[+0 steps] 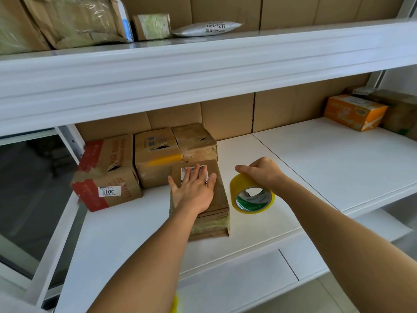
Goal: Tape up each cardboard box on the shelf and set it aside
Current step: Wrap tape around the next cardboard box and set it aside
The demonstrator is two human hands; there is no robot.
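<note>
1. Our left hand (195,190) lies flat, hiding much of the flat cardboard box (216,199) near the shelf (316,159) front edge.
2. Our right hand (262,171) grasps one tape roll (251,195).
3. We count three boxes behind.

Bare shelf (327,159) right of tape roll (252,195); boxes (155,159) crowd left rear.

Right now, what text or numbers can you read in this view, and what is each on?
"3011", upside down: white sticker on the red-taped cardboard box at left.
"2-2217": silver plastic mailer bag on the upper shelf.
Too blurred: white label under the left hand, orange carton, yellow tape roll's core.
</note>
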